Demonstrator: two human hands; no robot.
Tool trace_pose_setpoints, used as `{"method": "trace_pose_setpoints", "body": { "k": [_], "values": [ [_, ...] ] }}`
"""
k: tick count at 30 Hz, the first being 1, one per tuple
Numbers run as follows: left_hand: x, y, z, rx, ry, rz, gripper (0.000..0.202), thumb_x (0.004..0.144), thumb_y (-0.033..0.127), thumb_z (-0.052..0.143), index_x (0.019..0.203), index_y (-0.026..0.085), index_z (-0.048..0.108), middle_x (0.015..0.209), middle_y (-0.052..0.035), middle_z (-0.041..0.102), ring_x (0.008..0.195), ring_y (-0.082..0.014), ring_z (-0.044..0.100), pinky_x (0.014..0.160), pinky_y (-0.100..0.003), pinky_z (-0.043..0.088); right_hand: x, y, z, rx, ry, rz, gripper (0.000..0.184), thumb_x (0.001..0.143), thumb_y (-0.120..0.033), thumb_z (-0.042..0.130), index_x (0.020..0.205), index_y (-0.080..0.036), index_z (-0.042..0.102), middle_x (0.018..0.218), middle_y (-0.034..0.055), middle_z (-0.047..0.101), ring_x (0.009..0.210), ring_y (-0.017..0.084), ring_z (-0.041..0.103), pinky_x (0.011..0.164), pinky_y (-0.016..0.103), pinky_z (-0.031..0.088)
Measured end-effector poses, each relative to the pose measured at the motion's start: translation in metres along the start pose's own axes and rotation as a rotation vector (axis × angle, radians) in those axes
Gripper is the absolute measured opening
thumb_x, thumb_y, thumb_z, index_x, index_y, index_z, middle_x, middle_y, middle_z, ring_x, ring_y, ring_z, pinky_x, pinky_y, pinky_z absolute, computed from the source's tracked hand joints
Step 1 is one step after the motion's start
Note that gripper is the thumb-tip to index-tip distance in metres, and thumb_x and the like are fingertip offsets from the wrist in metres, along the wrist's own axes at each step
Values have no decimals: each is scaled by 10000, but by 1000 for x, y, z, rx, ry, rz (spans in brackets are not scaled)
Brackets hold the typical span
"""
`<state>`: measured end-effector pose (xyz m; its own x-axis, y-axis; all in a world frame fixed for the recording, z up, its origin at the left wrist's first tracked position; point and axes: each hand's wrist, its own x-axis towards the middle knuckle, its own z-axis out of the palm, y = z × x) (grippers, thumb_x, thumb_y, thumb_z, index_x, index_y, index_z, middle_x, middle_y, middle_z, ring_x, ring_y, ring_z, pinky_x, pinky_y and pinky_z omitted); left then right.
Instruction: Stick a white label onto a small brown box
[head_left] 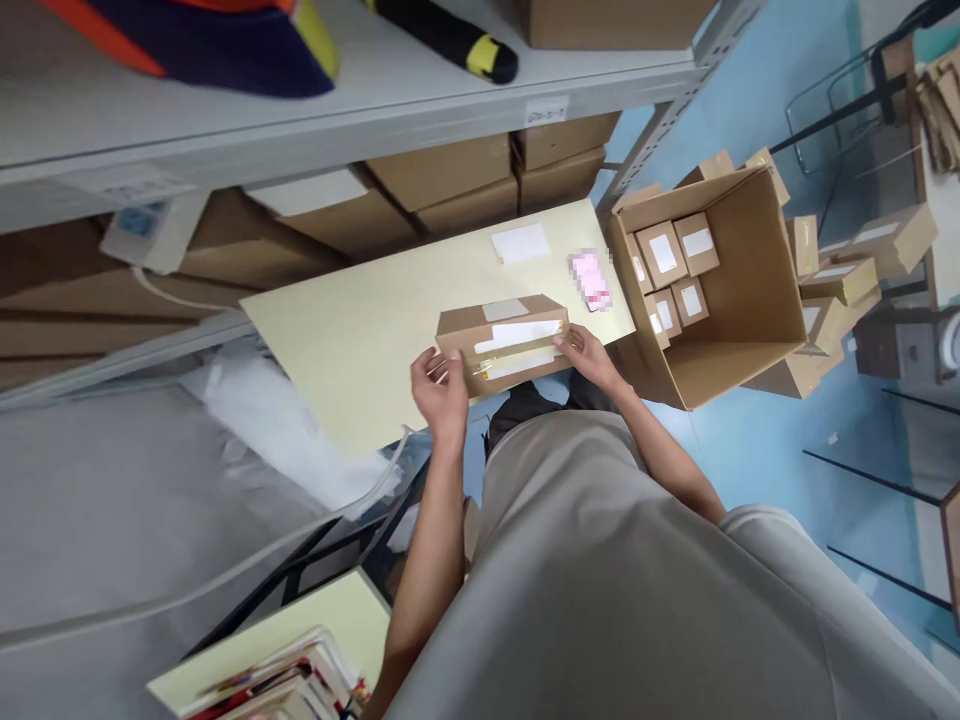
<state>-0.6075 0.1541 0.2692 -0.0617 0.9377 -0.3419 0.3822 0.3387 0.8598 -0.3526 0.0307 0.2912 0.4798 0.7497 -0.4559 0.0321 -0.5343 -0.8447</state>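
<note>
A small brown cardboard box [510, 335] with white labels and a strip of clear tape lies near the front edge of a pale yellow table [360, 330]. My left hand [441, 388] is curled at the box's left end, fingers pinched on the tape there. My right hand [589, 352] grips the box's right end, fingers closed on its corner. A white label sheet [520, 243] and a blurred pink item [592, 280] lie farther back on the table.
A large open carton [739, 330] holding several small labelled boxes stands on the blue floor to the right, with more small boxes [840, 280] beside it. Metal shelving [337, 120] with stacked cartons rises behind the table. White plastic wrap [277, 420] lies at left.
</note>
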Motion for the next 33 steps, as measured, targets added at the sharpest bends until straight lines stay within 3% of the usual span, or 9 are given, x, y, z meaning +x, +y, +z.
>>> {"method": "trace_pose_setpoints", "body": {
  "k": [4, 7, 11, 15, 20, 23, 25, 29, 33],
  "values": [
    [-14, 46, 19, 30, 62, 164, 563, 1001, 575, 767, 1399, 177, 756, 1160, -96, 691, 1068, -206, 746, 958, -308, 670, -16, -8, -44, 148, 112, 48, 930, 946, -878, 743, 1566, -186, 702, 1430, 163, 829, 1407, 381, 764, 1233, 538, 622],
    [-29, 84, 56, 87, -15, 305, 570, 994, 628, 763, 1353, 191, 833, 1121, -85, 616, 1064, -224, 716, 962, -330, 670, -24, -2, -93, 180, 229, 0, 778, 971, -867, 714, 1382, -216, 829, 1377, 129, 843, 1350, 376, 781, 1217, 533, 630],
    [-62, 128, 135, 176, -238, 496, 537, 1035, 556, 724, 1440, 217, 827, 1136, -95, 615, 1132, -255, 702, 1104, -384, 633, -31, 31, -172, 221, 416, -20, 684, 986, -829, 713, 1264, -229, 891, 1355, 101, 851, 1331, 367, 772, 1230, 510, 616],
    [-101, 150, 244, 354, -533, 628, 531, 1081, 454, 661, 1558, 243, 761, 1261, -135, 665, 1272, -313, 673, 1203, -451, 583, -42, 95, -255, 303, 587, 79, 626, 991, -761, 728, 1229, -210, 909, 1303, 100, 879, 1342, 392, 764, 1221, 557, 606],
    [-135, 138, 409, 564, -919, 660, 613, 1101, 275, 544, 1708, 225, 619, 1476, -163, 672, 1398, -361, 627, 1297, -519, 521, -47, 194, -333, 391, 770, 267, 634, 949, -696, 737, 1273, -169, 875, 1351, 155, 863, 1328, 361, 782, 1142, 556, 654],
    [-146, 116, 503, 652, -1061, 655, 715, 1024, 117, 539, 1736, 174, 571, 1507, -177, 683, 1453, -384, 627, 1342, -548, 481, -34, 248, -360, 433, 855, 372, 685, 934, -655, 723, 1365, -132, 824, 1408, 190, 836, 1307, 336, 794, 1092, 547, 681],
    [-150, 101, 552, 701, -1119, 632, 752, 988, 65, 554, 1733, 167, 561, 1522, -164, 693, 1470, -371, 643, 1345, -513, 489, -21, 279, -371, 451, 898, 415, 704, 940, -619, 715, 1424, -115, 791, 1443, 205, 820, 1321, 320, 792, 1100, 537, 680],
    [-146, 76, 609, 788, -1173, 597, 682, 1004, 60, 575, 1685, 96, 579, 1602, -188, 679, 1540, -361, 622, 1373, -444, 440, 4, 322, -377, 456, 915, 473, 714, 970, -591, 665, 1452, -74, 768, 1454, 230, 807, 1305, 291, 794, 1117, 506, 669],
    [-132, 60, 621, 872, -1218, 529, 771, 938, 66, 618, 1702, 20, 533, 1701, -234, 622, 1626, -386, 563, 1396, -468, 427, 16, 340, -365, 389, 787, 444, 710, 1029, -617, 591, 1487, -98, 749, 1415, 223, 816, 1230, 269, 803, 1082, 532, 677]
  ]
}}
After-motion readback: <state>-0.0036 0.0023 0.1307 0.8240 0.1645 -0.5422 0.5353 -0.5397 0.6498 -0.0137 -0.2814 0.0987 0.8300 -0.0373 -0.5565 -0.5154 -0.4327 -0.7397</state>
